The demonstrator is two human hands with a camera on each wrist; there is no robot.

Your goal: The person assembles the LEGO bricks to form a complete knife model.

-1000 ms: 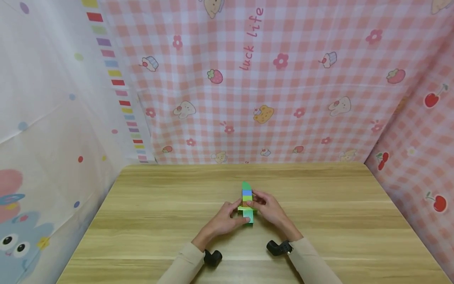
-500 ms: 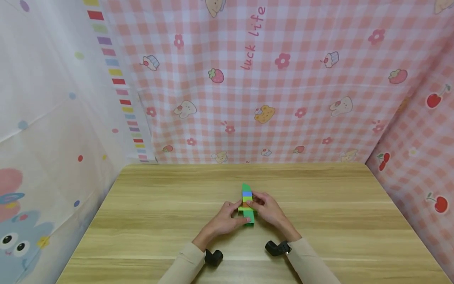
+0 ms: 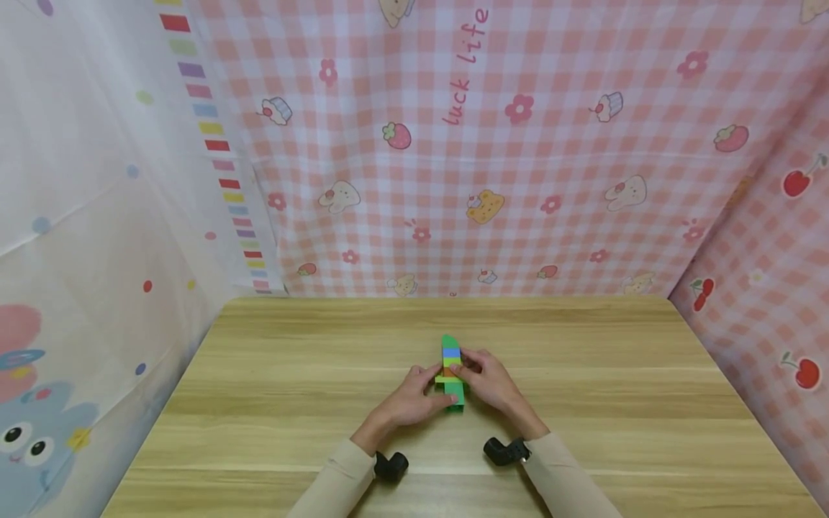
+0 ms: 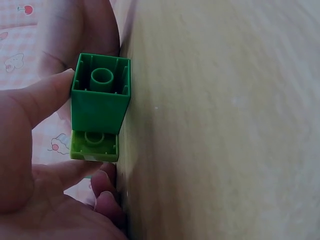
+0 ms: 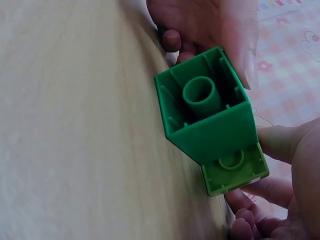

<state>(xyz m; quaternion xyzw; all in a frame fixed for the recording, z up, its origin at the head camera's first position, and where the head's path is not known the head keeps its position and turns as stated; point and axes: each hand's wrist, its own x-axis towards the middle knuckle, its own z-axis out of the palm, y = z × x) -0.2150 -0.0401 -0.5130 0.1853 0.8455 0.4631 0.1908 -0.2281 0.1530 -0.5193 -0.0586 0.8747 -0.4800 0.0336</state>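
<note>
A stack of plastic toy bricks [image 3: 451,353] lies lengthwise low over the middle of the table, its rounded green tip pointing away. Blue, lime and orange bricks follow the tip, then a wider lime crosspiece [image 5: 237,175] and a dark green brick [image 4: 97,112] at the near end. Both wrist views look into that brick's hollow underside with its round tube. My left hand [image 3: 411,400] grips the near end, thumb on the green brick and fingers by the crosspiece. On the other side, my right hand [image 3: 495,381] pinches the orange and lime part, thumb on top; its fingers are partly hidden.
The wooden table [image 3: 291,403] reaches back to a pink checked cloth [image 3: 421,180]. A white cloth [image 3: 129,237] hangs at the left, another checked cloth [image 3: 764,302] at the right. Black wrist cameras, such as the right one [image 3: 505,451], stick out inward over the table.
Both hands keep the same hold on the bricks. The near green brick looks darker than a second ago, and the head view has shifted slightly.
</note>
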